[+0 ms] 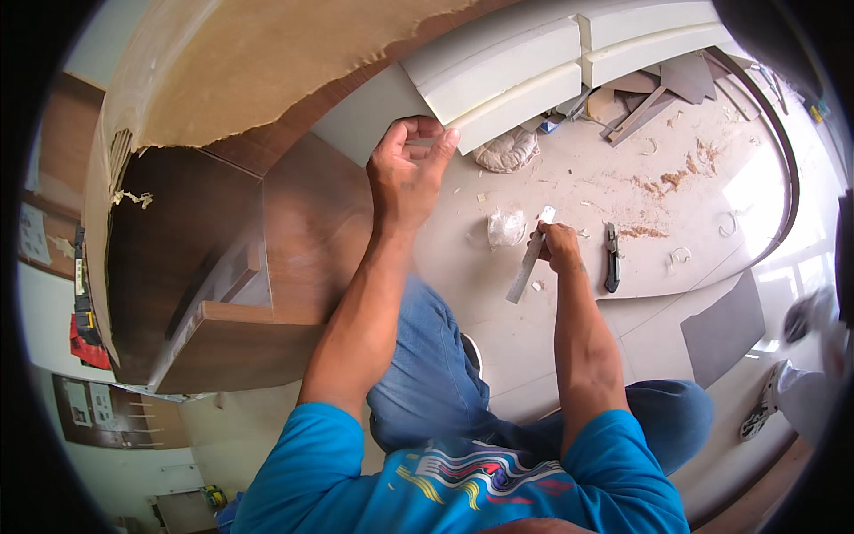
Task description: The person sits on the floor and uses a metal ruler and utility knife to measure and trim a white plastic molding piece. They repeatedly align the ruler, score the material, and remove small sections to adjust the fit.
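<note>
My left hand (409,169) is raised to the lower left corner of a white drawer-like panel (516,102). Its fingers are curled, with thumb and fingertips pinching at that corner. My right hand (560,246) is low over the pale surface, closed around a flat metal ruler (525,271) that slants down to the left. A black utility knife (612,258) lies just to the right of that hand. On the other side of the ruler sits a crumpled clear plastic bag (506,228). Farther off, a bundled whitish cloth (507,150) rests below the white panel.
Brown wooden cabinet panels (240,343) stand at my left, under torn brown cardboard (240,71). Board offcuts (636,111) are piled at the far right, with sawdust (672,182) nearby. A curved dark strip (787,169) and a grey sheet (725,327) lie right; someone's shoe (758,412) is nearby.
</note>
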### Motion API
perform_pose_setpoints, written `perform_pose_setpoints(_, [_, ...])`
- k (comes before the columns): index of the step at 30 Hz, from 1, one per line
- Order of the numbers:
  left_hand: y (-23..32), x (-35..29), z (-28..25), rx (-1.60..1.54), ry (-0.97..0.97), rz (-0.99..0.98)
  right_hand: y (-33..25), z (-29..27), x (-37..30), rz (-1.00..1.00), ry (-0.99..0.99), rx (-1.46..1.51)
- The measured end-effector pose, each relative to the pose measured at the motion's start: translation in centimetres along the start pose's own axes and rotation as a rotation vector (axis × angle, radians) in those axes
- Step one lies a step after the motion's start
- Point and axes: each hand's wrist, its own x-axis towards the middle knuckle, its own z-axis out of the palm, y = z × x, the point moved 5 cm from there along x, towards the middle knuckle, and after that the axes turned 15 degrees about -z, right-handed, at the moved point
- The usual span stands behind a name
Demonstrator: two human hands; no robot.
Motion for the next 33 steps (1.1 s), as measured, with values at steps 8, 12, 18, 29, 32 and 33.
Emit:
perform_pose_setpoints(8, [1.1,-0.4,-0.6,0.010,0.031,-0.024,-5.8,0.8,-0.2,-0.147,-0.006,-0.162])
perform_pose_setpoints(12, [1.6,-0.4,-0.8,0.075,0.052,0.004,-9.7,0.9,0.3,-0.257,0.087,-0.057])
perform_pose_setpoints(18, [1.1,-0.6,-0.6,0.030,0.042,0.014,-15.5,0.6,0.5,-0.345,-0.022,0.498])
perform_pose_setpoints(29, [-0.3,-1.1,-1.7,-0.030,-0.343,-0.049,-26.7,6.7,-6.5,-0.749,-0.409,0.748])
perform_pose_setpoints(32, [-0.1,-1.8,-1.1,0.011,-0.430,-0.018,-27.3,7.3,-6.8,-0.761,-0.430,0.677])
perform_pose_setpoints(33, [-0.4,-1.9,-0.9,-0.005,-0.471,-0.007,-27.2,7.2,-6.9,-0.755,-0.423,0.666])
